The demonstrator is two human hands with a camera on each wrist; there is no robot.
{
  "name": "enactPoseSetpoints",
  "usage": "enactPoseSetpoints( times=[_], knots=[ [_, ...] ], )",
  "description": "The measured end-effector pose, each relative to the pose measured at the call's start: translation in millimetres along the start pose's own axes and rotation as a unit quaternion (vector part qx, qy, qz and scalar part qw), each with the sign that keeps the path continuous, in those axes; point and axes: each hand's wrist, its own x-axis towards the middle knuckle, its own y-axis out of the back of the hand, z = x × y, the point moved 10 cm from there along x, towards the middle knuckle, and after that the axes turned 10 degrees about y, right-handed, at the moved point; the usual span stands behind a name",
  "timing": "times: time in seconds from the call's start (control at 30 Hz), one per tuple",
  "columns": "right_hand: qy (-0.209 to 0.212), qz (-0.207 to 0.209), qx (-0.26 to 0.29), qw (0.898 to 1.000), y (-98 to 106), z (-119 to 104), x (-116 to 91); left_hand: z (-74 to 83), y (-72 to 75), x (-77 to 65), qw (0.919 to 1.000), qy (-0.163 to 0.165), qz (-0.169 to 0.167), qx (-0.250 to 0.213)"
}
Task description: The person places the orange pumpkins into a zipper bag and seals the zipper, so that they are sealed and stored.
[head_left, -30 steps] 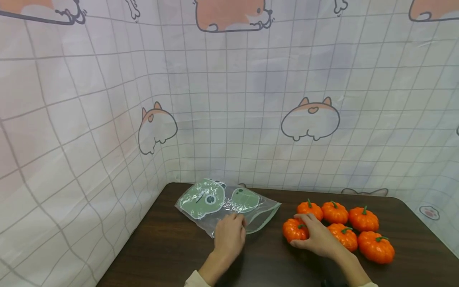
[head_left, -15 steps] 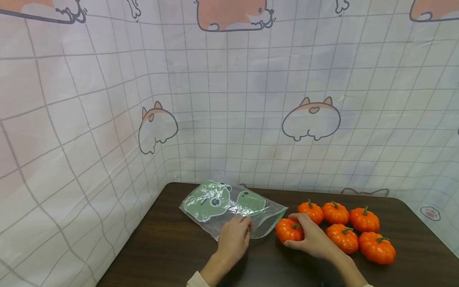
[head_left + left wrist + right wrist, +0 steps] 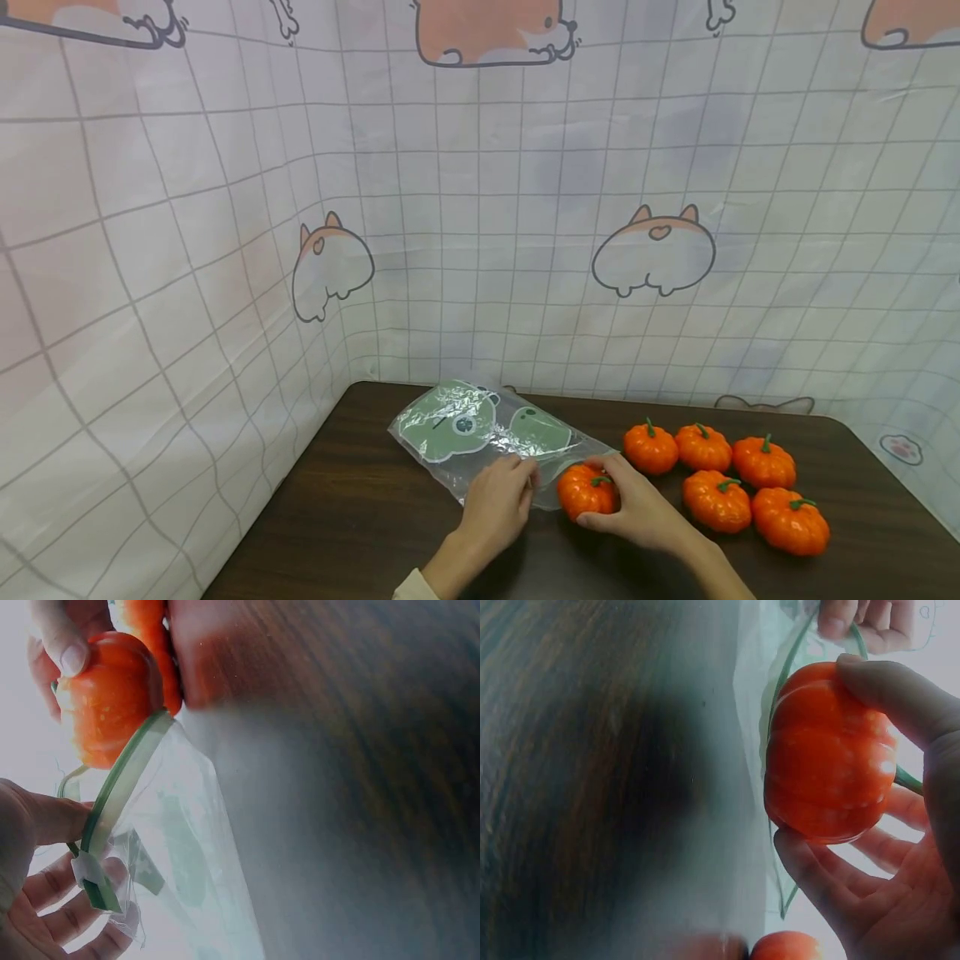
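Observation:
A small orange toy pumpkin (image 3: 581,493) with a green stem is gripped between the thumb and fingers of my right hand (image 3: 637,510). It sits at the mouth of a clear zip bag (image 3: 450,427) printed with green animal shapes. My left hand (image 3: 495,504) pinches the bag's edge, near a white slider (image 3: 88,868) on the green zip strip. The left wrist view shows the mouth parted, with the pumpkin's lower side at the opening. In the right wrist view, the green rim runs behind the pumpkin (image 3: 829,757), and the left fingertips hold its far end.
Several more orange pumpkins (image 3: 718,500) stand in two rows on the right side of the dark wooden table (image 3: 337,508). A white grid-patterned curtain (image 3: 495,250) with cartoon dogs hangs behind the table and along its left side.
My right hand has carried the pumpkin left, away from the others, to the bag's mouth. My left hand and the bag have shifted slightly right and toward me.

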Motion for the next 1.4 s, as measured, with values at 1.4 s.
enactPoseSetpoints(
  times=[1.4],
  knots=[
    [-0.123, 0.002, 0.01, 0.992, -14, 22, -2, 25.3, -0.8, -4.3, 0.99, -0.11, -0.023, 0.086]
  ],
)
